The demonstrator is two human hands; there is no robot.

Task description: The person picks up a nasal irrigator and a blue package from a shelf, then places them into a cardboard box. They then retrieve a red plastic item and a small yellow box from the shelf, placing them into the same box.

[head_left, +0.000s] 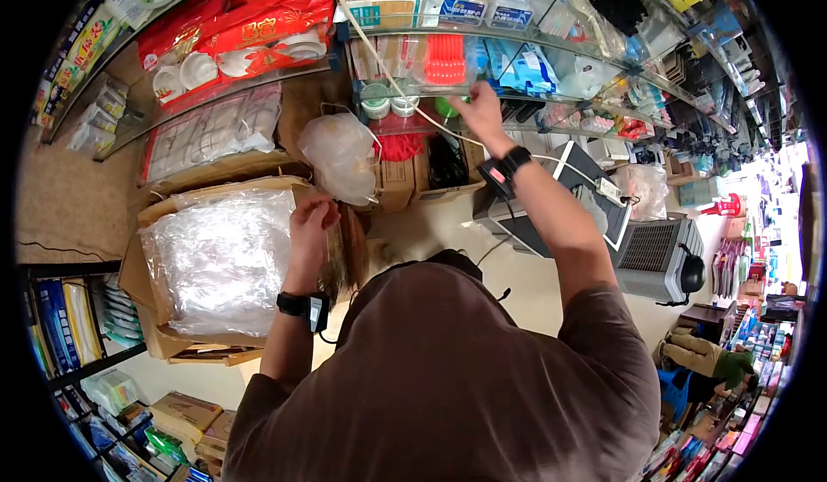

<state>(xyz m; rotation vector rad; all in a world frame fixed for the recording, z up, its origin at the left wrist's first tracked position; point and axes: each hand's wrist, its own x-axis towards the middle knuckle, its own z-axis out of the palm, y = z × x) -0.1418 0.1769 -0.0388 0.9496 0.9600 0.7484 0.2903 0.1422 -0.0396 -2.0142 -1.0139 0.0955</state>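
My right hand [480,113] reaches to the glass shelf, its fingers at a round green container [445,107] that they partly hide. To the left of it on this shelf stand a jar with a green band [376,105] and a white-lidded jar [405,105]. Loosely curled and holding nothing I can see, my left hand [315,217] hovers by the right edge of a cardboard box [155,305] filled with clear plastic packs [226,258]. A whitish plastic bag [338,150] hangs just beyond it.
Red packs of white cups [245,38] lie on the upper left shelf. Orange-red items [444,58] sit above my right hand. A white cable [362,30] crosses before the shelves to a power strip [613,192]. A grey air cooler [655,258] stands right, and a person [693,353] farther off.
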